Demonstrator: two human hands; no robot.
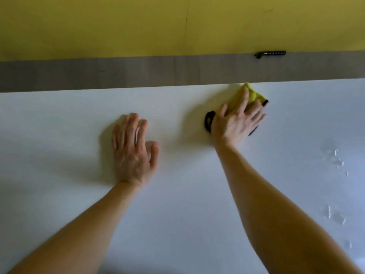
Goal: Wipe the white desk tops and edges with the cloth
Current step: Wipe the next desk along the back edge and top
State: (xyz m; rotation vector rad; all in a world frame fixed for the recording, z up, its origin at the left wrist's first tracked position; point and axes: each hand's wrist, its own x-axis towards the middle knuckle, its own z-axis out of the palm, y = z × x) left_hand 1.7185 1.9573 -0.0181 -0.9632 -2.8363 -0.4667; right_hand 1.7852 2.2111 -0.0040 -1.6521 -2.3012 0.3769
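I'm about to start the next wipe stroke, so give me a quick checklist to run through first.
1. Cloth under right hand: ok, fingers press it on the desk.
2. Left hand flat on the white desk top: ok.
3. Cloth reaching the desk's far edge: ok, its tip sits at the edge.
4. Droplets on the right side wiped: not ok, they lie there.
5. Black object out of the way: ok, on the grey ledge, off the desk top.
6. Underside of cloth clean: cannot tell.
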